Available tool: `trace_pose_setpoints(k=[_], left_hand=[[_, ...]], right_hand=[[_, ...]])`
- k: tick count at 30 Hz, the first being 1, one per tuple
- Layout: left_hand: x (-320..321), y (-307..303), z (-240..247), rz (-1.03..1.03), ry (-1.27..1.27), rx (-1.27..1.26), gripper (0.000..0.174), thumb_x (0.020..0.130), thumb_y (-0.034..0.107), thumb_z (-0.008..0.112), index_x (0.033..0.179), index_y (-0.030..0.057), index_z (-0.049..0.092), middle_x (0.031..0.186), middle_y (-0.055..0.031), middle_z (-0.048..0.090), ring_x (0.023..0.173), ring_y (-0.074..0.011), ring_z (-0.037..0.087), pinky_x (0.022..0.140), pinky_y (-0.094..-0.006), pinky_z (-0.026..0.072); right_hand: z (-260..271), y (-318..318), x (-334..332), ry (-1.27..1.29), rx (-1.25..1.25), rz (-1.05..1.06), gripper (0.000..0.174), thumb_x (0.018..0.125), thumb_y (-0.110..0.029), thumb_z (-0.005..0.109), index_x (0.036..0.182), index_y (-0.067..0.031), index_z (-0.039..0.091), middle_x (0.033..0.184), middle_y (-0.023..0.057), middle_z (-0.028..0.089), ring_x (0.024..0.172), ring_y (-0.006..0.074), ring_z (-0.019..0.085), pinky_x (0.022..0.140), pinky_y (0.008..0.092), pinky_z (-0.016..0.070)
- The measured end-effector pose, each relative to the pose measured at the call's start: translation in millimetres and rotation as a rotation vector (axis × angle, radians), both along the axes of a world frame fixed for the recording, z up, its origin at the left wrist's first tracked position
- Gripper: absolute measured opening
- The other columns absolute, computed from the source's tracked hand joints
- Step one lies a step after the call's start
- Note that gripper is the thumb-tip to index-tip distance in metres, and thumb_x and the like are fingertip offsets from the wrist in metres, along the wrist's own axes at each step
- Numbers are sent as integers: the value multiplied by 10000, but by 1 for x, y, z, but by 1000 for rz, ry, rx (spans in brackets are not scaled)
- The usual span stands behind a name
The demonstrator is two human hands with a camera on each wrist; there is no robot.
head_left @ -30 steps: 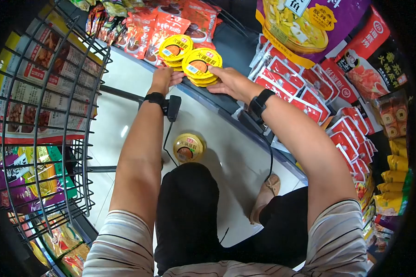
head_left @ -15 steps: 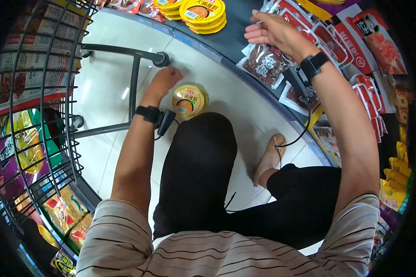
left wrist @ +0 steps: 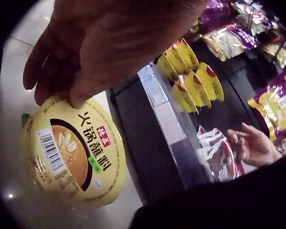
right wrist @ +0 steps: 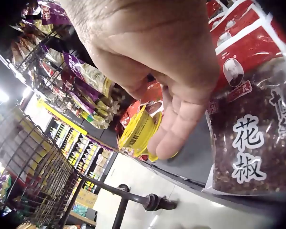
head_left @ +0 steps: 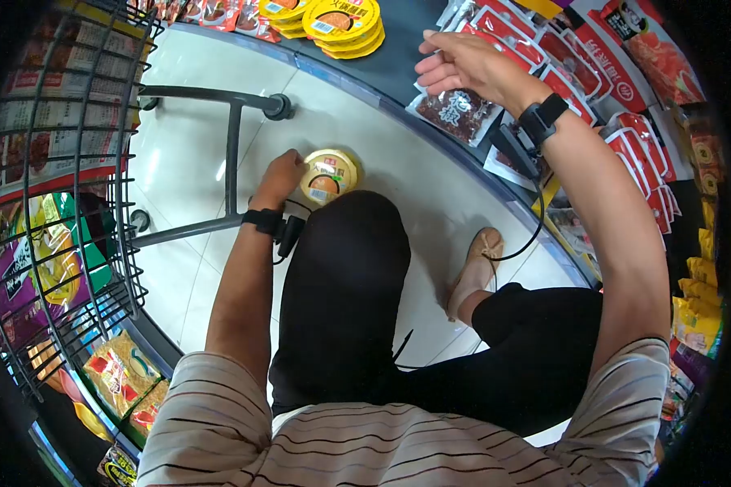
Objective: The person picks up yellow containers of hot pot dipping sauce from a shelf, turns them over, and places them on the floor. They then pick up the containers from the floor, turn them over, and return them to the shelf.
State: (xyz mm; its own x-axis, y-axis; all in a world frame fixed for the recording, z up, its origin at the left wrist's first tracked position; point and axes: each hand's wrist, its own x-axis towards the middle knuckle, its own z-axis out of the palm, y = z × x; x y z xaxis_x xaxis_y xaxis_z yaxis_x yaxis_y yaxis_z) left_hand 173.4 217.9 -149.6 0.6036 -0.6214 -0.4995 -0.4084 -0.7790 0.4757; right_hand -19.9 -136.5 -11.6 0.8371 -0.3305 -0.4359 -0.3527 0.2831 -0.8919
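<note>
A round yellow tub of dipping sauce (head_left: 330, 177) with a printed lid is low over the pale floor, beside the person's knee. My left hand (head_left: 283, 178) pinches its rim from the left; in the left wrist view, thumb and fingers meet the lid's edge. My right hand (head_left: 469, 68) hovers over the shelf with fingers loosely extended and nothing held. Below it lies a clear packet of dark Sichuan pepper (right wrist: 248, 138), next to red-and-white packets (head_left: 508, 36). Stacks of the same yellow tubs (head_left: 345, 20) stand on the shelf to its left.
A black wire shopping cart (head_left: 65, 187) stands on the left, its lower frame and caster (head_left: 278, 106) reaching across the floor. The shelf's front edge (head_left: 365, 89) curves along the right. Cables hang from both wrist cameras.
Both hands have left the yellow tub stacks. My left hand came down to the tub on the floor and took its rim. The right hand moved right, over the packets.
</note>
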Motion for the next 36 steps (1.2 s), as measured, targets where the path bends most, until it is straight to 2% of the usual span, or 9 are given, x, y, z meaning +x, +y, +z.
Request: trace_pose_setpoints(k=[4,7,13,16,17,21,28,29,36], left_hand=[[-1,4,8,7,143,-140,208,881,189,637,944,-2,587,825,-185,643,760,-284,624,705,-395,496],[-3,1,18,-18,227,-157,154,957,181,609,930,38,559,840,-31,590,757,-120,552,682,-296,500],[-17,-28,80,303,467,-462,94,961,136,598,920,63,554,832,9,558,762,-79,564,672,-247,530],[-18,-48,117,290,488,-536,105,955,143,606,914,62,554,822,13,543,747,-75,568,688,-258,560],[-16,-52,125,249,490,-530,143,964,206,612,949,69,575,894,-3,615,790,-91,613,721,-259,535],[-29,-81,162,222,528,-645,147,964,205,604,961,61,574,900,-22,638,791,-105,632,718,-288,563],[-41,-138,182,195,478,-706,180,958,216,607,1001,47,564,946,-62,650,815,-136,658,722,-310,581],[-46,-145,184,202,498,-726,184,955,219,612,1008,49,569,952,-61,650,834,-146,669,724,-315,588],[-59,-180,164,278,499,-831,198,944,230,631,1023,56,578,949,-49,646,822,-140,662,714,-305,580]], right_hand=[[1,8,8,13,3,27,530,1011,-406,540,1193,92,527,1031,208,641,878,270,707,771,344,606],[-4,12,13,27,-4,57,536,1013,-410,533,1212,88,522,1042,212,636,881,275,701,771,353,604],[-1,19,19,64,-48,211,542,989,-434,567,1243,43,525,1090,197,627,929,272,685,779,345,592],[6,30,17,58,-129,312,619,944,-476,606,1262,47,513,1127,235,613,1044,322,655,846,387,578],[13,32,16,105,-152,361,633,938,-512,615,1267,21,529,1148,175,629,1047,249,638,845,336,562],[23,27,13,26,23,508,614,941,-507,616,1264,10,551,1203,161,638,1050,235,647,858,349,562],[34,-4,-5,-86,121,355,581,944,-439,637,1234,61,575,1117,165,681,957,229,697,823,367,590],[33,-9,-9,-91,155,318,593,938,-426,654,1252,69,564,1161,185,675,998,233,699,826,362,597],[30,-27,-28,-128,185,200,565,937,-416,660,1238,54,575,1158,178,674,1003,229,699,826,360,605]])
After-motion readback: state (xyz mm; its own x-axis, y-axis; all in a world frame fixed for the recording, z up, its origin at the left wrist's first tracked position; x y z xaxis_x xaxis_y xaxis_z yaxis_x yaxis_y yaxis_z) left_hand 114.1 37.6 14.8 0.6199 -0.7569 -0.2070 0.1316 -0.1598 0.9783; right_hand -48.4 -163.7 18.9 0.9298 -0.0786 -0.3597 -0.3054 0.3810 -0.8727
